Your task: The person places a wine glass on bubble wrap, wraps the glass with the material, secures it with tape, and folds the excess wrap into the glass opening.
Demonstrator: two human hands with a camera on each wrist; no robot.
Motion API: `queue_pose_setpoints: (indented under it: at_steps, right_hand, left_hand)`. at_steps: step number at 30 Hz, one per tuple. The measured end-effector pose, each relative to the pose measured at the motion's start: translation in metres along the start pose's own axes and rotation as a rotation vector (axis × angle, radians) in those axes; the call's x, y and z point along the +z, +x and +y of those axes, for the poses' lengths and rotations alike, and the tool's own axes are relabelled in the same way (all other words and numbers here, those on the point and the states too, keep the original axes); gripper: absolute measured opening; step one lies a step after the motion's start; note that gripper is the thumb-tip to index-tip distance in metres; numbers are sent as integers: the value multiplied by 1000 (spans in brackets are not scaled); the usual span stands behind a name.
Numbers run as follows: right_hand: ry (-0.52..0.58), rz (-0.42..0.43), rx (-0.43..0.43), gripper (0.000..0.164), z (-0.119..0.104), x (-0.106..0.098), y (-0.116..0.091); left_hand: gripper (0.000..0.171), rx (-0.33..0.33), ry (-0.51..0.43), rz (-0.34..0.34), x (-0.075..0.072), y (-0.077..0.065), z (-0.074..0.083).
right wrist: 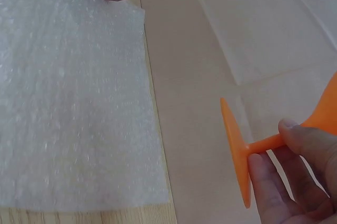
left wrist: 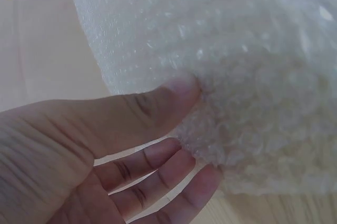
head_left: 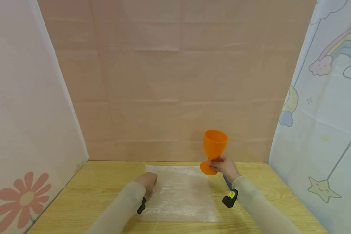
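An orange plastic goblet [head_left: 214, 144] is held up over the far right part of the table, slightly tilted, bowl upward. My right hand [head_left: 226, 167] grips its stem between thumb and fingers; the round foot [right wrist: 237, 153] shows in the right wrist view. A sheet of clear bubble wrap [head_left: 182, 195] lies on the table between my hands. At its left edge, my left hand [head_left: 147, 180] pinches the bubble wrap. In the left wrist view the thumb [left wrist: 179, 90] is on top of the sheet and the fingertips are at its edge, partly hidden by it.
Beneath my right wrist lies a blue object [head_left: 227, 182], mostly hidden by the arm. The wooden table [head_left: 102, 185] meets a plain beige sheet [head_left: 149, 97] at the back, with printed white sheets on both sides.
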State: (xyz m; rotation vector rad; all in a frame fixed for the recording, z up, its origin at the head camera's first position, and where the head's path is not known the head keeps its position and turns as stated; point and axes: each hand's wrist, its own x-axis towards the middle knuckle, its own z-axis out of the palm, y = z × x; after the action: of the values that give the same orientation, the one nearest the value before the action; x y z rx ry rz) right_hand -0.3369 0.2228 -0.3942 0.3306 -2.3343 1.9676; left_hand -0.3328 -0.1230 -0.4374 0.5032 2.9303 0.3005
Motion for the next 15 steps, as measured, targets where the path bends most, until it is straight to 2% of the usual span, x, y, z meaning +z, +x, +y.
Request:
queue_pose_setpoints:
  at_steps: [6, 15]
  right_hand:
    - [-6, 32, 53, 31, -2, -2, 2]
    - [-20, 48, 51, 32, -1, -4, 6]
  left_hand:
    - [28, 67, 40, 14, 7, 13, 17]
    - [28, 114, 73, 17, 13, 32, 40]
